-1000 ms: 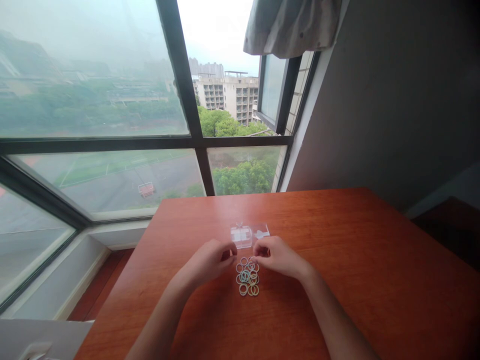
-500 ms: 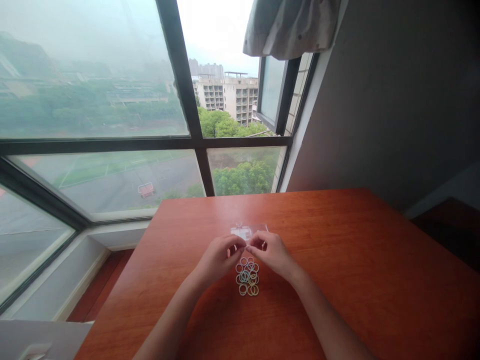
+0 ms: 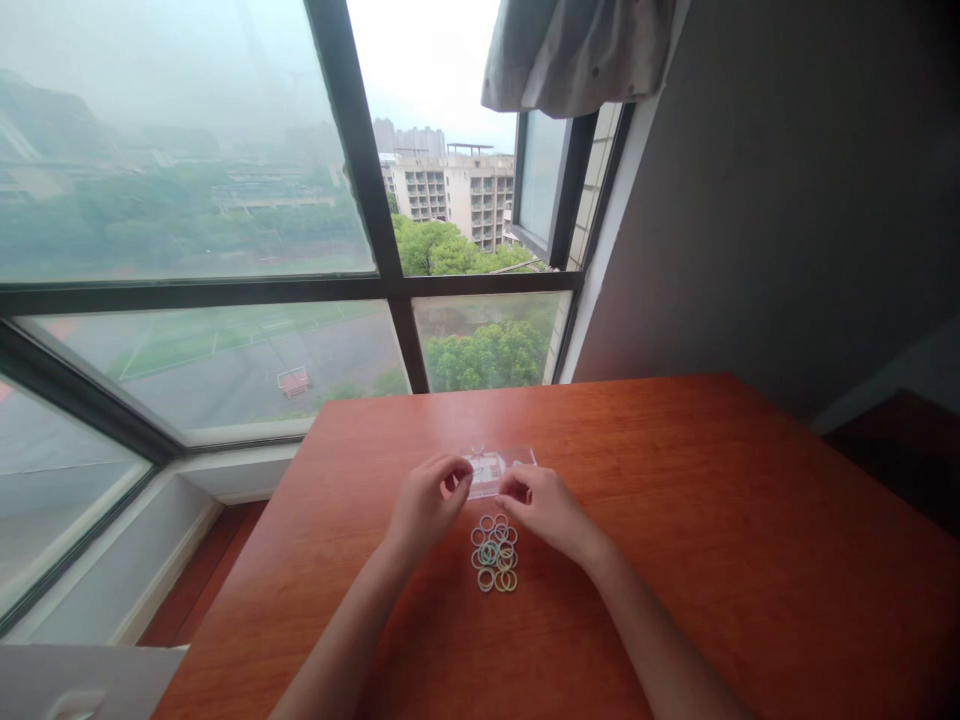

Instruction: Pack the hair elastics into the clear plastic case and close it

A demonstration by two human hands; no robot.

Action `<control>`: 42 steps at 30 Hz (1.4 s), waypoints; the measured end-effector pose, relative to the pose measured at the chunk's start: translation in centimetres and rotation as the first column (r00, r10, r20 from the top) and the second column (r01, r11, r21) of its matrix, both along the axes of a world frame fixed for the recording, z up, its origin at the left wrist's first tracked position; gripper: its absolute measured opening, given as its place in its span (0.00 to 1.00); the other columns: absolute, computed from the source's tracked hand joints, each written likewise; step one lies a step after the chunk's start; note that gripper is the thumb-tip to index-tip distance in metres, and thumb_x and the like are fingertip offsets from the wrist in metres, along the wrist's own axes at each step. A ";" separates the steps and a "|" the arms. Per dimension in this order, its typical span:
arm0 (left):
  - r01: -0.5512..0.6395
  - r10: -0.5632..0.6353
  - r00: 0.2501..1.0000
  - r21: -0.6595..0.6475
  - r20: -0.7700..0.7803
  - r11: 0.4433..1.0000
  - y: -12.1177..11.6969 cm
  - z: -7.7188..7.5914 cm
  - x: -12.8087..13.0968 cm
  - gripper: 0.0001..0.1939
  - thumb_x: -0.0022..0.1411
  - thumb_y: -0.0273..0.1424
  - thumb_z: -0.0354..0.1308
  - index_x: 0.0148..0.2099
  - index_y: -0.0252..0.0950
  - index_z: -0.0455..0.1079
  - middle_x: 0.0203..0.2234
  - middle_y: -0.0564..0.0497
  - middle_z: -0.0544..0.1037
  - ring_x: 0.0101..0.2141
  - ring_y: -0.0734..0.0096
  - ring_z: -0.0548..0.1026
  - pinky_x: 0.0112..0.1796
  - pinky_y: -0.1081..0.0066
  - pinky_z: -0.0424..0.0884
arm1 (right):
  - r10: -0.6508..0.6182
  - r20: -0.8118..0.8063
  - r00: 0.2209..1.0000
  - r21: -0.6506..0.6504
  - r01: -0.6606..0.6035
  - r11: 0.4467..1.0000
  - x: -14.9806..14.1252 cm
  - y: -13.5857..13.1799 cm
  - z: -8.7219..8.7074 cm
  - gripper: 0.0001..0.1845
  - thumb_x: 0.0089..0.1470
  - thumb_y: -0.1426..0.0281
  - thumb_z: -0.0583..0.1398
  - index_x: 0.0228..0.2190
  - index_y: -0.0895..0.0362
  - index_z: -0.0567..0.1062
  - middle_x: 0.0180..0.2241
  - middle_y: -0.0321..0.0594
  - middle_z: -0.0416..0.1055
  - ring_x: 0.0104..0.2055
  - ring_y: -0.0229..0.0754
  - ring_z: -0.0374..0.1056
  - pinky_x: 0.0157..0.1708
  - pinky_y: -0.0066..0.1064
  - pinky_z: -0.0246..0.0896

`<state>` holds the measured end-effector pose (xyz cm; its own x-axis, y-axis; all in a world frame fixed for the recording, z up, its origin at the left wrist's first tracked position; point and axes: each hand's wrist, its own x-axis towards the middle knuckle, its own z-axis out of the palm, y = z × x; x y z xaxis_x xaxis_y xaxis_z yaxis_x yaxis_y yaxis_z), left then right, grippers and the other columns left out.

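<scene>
Rings (image 3: 486, 579), thin and round, on smooth reddish wood (image 3: 675, 520).

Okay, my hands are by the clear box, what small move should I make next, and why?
I'd probably lower your right hand to the nearest of the loose rings: they lie just on your side of the clear box, and I can't make out one in its fingertips.

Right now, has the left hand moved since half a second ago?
Yes: the left hand has shifted left against the rings, away from the right hand.
</scene>
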<state>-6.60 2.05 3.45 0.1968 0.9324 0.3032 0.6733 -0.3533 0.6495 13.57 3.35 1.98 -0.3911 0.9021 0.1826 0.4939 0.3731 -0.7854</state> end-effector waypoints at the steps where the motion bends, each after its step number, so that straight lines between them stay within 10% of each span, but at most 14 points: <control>1: -0.051 0.051 0.999 0.034 -0.011 0.998 0.2 -0.2 -0.3 0.06 0.61 0.28 0.52 0.34 0.36 0.71 0.28 0.52 0.73 0.29 0.74 0.69 0.32 0.74 0.64 | 0.000 0.028 1.000 -0.003 0.000 1.000 0.1 0.1 -0.1 0.03 0.50 0.73 0.62 0.25 0.57 0.74 0.25 0.33 0.71 0.27 0.34 0.64 0.28 0.25 0.55; 13: -0.180 0.183 0.983 0.094 -0.018 0.979 2.2 -3.0 -0.9 0.07 0.62 0.31 0.53 0.38 0.36 0.71 0.26 0.53 0.71 0.27 0.72 0.68 0.31 0.73 0.64 | 0.061 0.199 0.978 -0.080 -0.046 0.996 1.0 0.1 -0.9 0.02 0.48 0.74 0.62 0.26 0.56 0.75 0.25 0.34 0.73 0.28 0.35 0.65 0.28 0.24 0.52; 42: -0.123 0.122 0.992 0.053 0.021 0.991 1.3 -2.0 -2.1 0.08 0.62 0.29 0.52 0.39 0.37 0.72 0.27 0.52 0.73 0.28 0.73 0.70 0.31 0.73 0.66 | 0.323 0.204 0.924 -0.257 -0.268 0.929 2.0 -0.2 0.0 0.06 0.42 0.73 0.64 0.28 0.57 0.78 0.22 0.29 0.67 0.25 0.31 0.62 0.23 0.21 0.50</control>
